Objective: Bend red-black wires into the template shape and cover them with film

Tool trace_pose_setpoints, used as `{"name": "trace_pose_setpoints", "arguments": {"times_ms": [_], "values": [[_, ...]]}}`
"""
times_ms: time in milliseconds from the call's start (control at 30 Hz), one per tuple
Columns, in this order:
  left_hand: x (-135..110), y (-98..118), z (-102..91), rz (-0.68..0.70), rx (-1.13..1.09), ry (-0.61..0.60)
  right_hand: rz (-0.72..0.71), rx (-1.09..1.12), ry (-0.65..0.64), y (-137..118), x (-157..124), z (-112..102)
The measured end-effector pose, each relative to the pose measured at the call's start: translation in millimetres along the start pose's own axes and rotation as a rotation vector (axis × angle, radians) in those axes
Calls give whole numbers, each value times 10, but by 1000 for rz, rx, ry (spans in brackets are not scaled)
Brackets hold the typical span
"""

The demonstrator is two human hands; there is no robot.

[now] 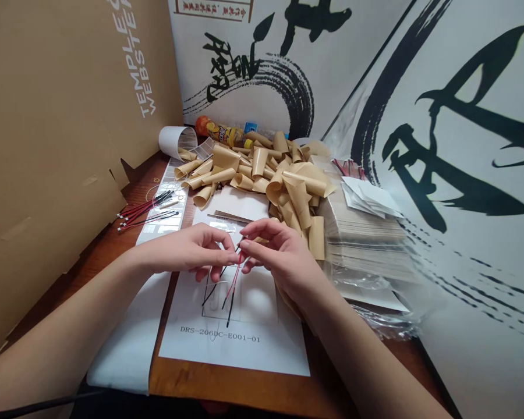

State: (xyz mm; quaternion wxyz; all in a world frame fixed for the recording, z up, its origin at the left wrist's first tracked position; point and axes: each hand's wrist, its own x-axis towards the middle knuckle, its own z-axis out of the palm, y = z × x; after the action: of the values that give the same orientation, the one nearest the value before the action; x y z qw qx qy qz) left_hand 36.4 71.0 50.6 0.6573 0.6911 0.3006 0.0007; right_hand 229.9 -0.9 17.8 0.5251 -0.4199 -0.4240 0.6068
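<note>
Several thin red and black wires [231, 285] hang down between my hands, their black ends spread over a printed sheet [244, 349] marked DRS-206DC-E001-01. My left hand [201, 250] pinches them near the top between thumb and forefinger. From the other side my right hand [279, 250] closes thumb and fingertips on the same small bunch. The fingertips partly hide the gripped ends. Just beyond the hands lie flat white cards [244, 203] and a small clear plastic piece [222, 226].
More red and black wires [146, 212] rest at left on a label sheet [179, 201]. Curled brown paper pieces [262, 163] are heaped behind. Plastic-wrapped card stacks [371, 250] stand at right. A bottle [222, 132] and label roll [170, 141] sit at the back, beside a cardboard wall [70, 116].
</note>
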Motion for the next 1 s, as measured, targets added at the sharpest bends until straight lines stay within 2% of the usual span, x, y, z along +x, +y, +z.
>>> {"name": "trace_pose_setpoints", "arguments": {"times_ms": [367, 567, 833, 1000], "values": [[16, 17, 52, -17, -19, -35, -17, -39, 30, -20, -13, 18], [22, 8, 40, -9, 8, 10, -32, -65, 39, -20, -21, 37], [32, -2, 31, 58, 29, 63, 37, -8, 27, -13, -3, 25], [34, -1, 48, 73, 71, 20, 75, -10, 2, 11, 5, 19]]}}
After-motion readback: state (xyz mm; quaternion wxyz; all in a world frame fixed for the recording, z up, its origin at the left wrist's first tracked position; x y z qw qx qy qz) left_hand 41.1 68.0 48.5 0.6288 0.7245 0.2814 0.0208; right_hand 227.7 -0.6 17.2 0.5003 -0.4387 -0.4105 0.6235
